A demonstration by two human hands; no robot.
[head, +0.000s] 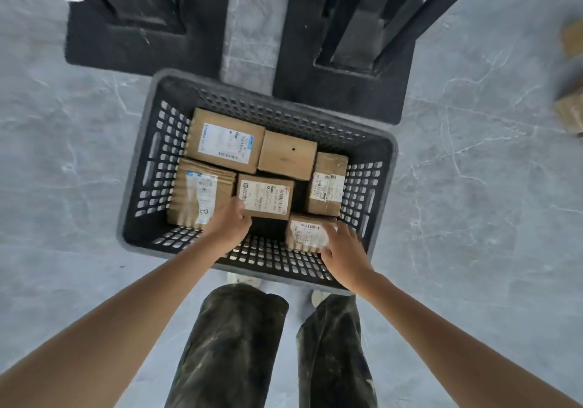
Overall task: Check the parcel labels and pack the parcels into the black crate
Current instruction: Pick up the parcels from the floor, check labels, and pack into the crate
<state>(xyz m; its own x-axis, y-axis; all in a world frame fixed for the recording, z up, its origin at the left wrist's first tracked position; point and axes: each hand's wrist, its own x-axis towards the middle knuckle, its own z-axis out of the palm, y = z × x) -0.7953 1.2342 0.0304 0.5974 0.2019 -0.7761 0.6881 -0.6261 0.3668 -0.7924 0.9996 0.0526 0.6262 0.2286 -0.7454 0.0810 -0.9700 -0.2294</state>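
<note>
The black crate [148, 167] stands on the floor in front of my feet and holds several brown cardboard parcels, most with white labels facing up. My left hand [228, 224] grips the near left corner of a small labelled parcel [266, 197] in the crate's middle. My right hand [342, 249] holds a small labelled parcel [304, 234] at the crate's near right corner, fingers curled over its right side. A large labelled parcel [225, 139] and a plain box [287, 155] lie at the back. A corrugated parcel [198, 193] lies left and another labelled parcel [328, 183] right.
Two black metal stand bases [142, 44] [344, 92] sit on the grey marble-pattern floor just behind the crate. More cardboard parcels [571, 111] lie on the floor at the far right edge. My legs and shoes are right behind the crate's near wall.
</note>
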